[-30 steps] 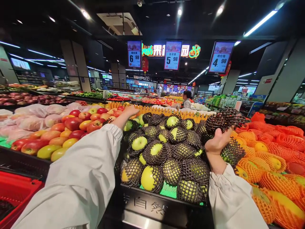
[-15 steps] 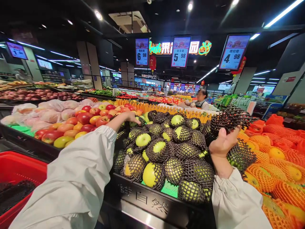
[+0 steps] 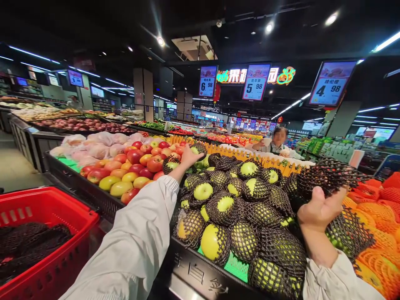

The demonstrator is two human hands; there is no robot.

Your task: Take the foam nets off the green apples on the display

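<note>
My left hand (image 3: 189, 156) is at the back left of the green apple pile. Its fingers close around a green apple (image 3: 198, 148) in a black foam net, held a little above the others. Toward the right, my right hand (image 3: 323, 208) is raised, thumb up, with its fingers partly hidden behind a bundle of black foam netting (image 3: 331, 177) that it holds. Between both arms lie several green apples (image 3: 203, 191), most in black foam nets, in a black display bin (image 3: 200, 273).
Unwrapped red and yellow apples (image 3: 134, 156) lie left of my left arm. A red basket (image 3: 84, 227) with dark netted contents stands at lower left. Orange-netted fruit (image 3: 375, 233) fills the right side. A low yellow fence (image 3: 250, 156) runs behind; a person (image 3: 276, 143) is beyond it.
The view has turned left, showing more of the red basket. My left hand has lifted the netted apple slightly from the pile. The netting stays in my right hand.
</note>
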